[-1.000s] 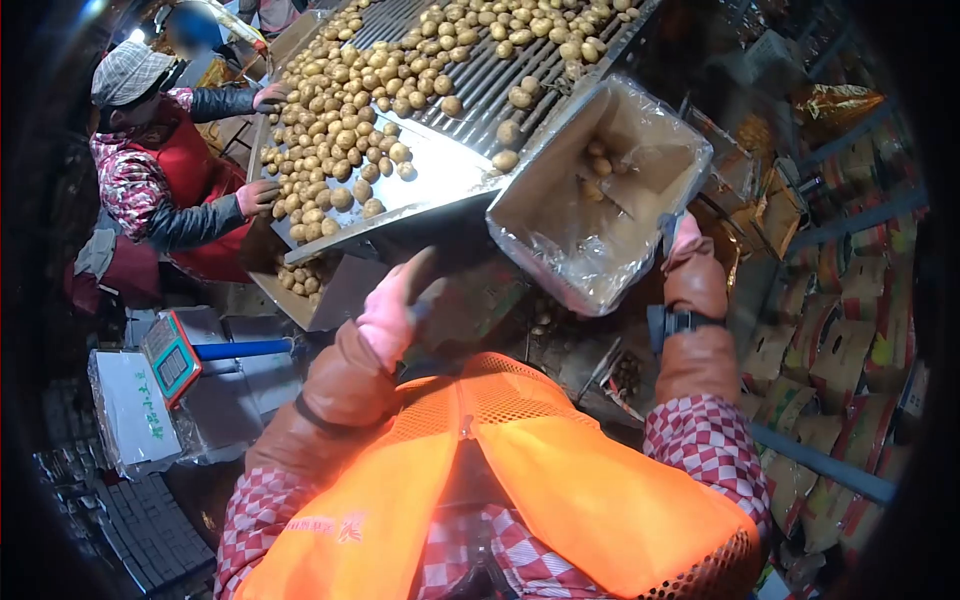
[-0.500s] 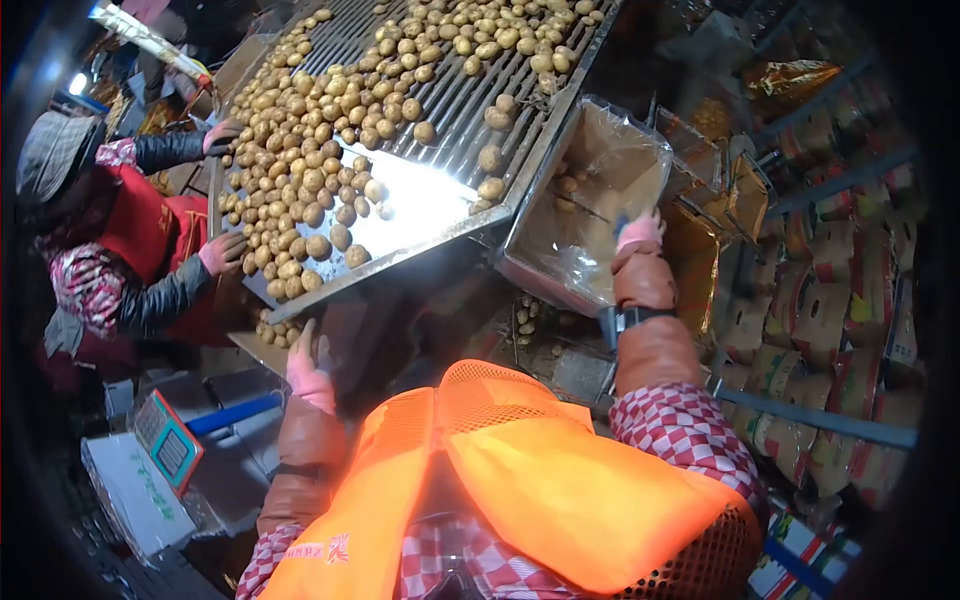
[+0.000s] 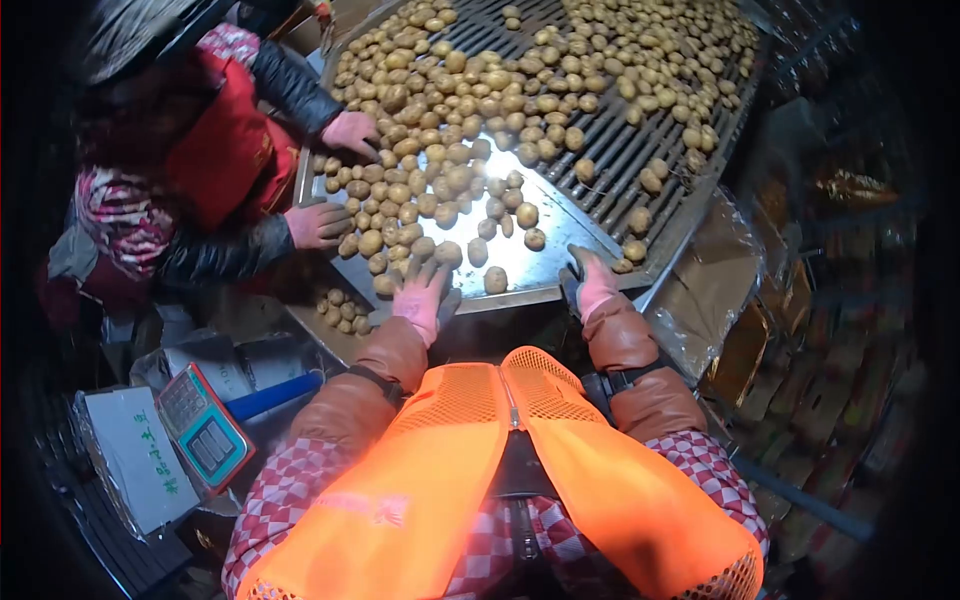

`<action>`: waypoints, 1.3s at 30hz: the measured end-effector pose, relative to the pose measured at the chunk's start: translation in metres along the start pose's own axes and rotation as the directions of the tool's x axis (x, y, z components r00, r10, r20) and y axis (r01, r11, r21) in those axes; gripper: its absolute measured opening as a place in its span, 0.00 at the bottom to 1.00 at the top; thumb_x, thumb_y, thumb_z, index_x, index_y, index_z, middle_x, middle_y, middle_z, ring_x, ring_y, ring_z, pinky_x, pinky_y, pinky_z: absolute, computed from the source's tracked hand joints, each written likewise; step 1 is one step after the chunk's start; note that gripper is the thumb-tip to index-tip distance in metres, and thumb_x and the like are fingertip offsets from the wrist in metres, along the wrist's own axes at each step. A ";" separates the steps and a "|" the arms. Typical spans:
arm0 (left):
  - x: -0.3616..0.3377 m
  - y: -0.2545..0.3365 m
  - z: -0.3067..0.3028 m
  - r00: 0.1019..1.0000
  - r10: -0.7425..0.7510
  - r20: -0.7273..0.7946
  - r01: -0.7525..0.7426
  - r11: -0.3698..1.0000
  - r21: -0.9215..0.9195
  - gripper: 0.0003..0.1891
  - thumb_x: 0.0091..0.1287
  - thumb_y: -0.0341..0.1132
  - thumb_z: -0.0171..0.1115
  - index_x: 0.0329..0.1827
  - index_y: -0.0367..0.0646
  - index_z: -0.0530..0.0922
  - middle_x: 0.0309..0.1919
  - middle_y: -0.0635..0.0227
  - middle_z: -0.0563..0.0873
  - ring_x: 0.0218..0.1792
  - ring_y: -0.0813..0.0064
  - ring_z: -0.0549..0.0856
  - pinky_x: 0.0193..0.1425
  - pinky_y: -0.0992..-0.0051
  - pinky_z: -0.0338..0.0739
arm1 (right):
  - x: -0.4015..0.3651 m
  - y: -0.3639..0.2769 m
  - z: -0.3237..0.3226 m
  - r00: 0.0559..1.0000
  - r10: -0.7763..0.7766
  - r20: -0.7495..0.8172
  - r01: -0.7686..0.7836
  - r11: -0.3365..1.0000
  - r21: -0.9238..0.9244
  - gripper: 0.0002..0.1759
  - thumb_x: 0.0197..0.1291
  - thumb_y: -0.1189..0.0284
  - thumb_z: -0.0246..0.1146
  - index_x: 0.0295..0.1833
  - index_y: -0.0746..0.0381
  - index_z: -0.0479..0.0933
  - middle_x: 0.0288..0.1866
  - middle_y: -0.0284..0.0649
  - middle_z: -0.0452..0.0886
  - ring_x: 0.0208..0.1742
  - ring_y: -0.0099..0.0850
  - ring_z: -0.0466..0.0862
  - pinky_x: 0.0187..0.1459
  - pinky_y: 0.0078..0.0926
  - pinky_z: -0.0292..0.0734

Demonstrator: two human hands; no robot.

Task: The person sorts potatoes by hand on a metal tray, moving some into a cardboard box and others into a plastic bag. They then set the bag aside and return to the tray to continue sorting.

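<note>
Wearing a pink glove with grey fingers, my left hand is at the near edge of the metal sorting table. Its fingers are spread, with the tips right by a few potatoes. My right hand, gloved the same way, is over the table's near edge farther right, its fingers apart and nothing in them. A single potato lies on the shiny sheet between my hands. Many more potatoes cover the sheet and the slatted rollers behind.
A co-worker's gloved hands rest by the potatoes at the left side. A plastic-lined cardboard box stands right of the table. Lower left are a scale with a teal panel and a white carton. More potatoes sit below the table's left corner.
My right hand has left the cardboard box and come to the table's near edge. My left hand has moved up to the potatoes at that edge. The view has turned left.
</note>
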State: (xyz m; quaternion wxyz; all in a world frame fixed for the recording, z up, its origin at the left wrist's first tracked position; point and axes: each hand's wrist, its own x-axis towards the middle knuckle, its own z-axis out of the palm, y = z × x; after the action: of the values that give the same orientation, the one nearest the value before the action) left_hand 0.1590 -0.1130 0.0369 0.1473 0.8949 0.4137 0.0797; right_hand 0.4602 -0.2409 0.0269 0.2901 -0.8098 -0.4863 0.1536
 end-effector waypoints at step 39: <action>0.031 -0.004 -0.011 0.991 -0.131 0.004 0.130 0.977 -0.170 0.28 0.62 0.35 0.66 0.68 0.47 0.76 0.63 0.56 0.81 0.68 0.50 0.74 0.75 0.53 0.63 | 0.249 0.190 -0.156 0.857 0.509 0.075 -0.383 0.729 -0.567 0.19 0.71 0.70 0.55 0.66 0.54 0.76 0.62 0.49 0.82 0.63 0.48 0.82 0.61 0.45 0.79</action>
State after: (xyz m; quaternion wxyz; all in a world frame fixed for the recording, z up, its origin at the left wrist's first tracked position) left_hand 0.1736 -0.0845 0.0472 0.2265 0.8498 0.4636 0.1079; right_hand 0.7953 -0.1405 0.0394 -0.0492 -0.9280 -0.3285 0.1690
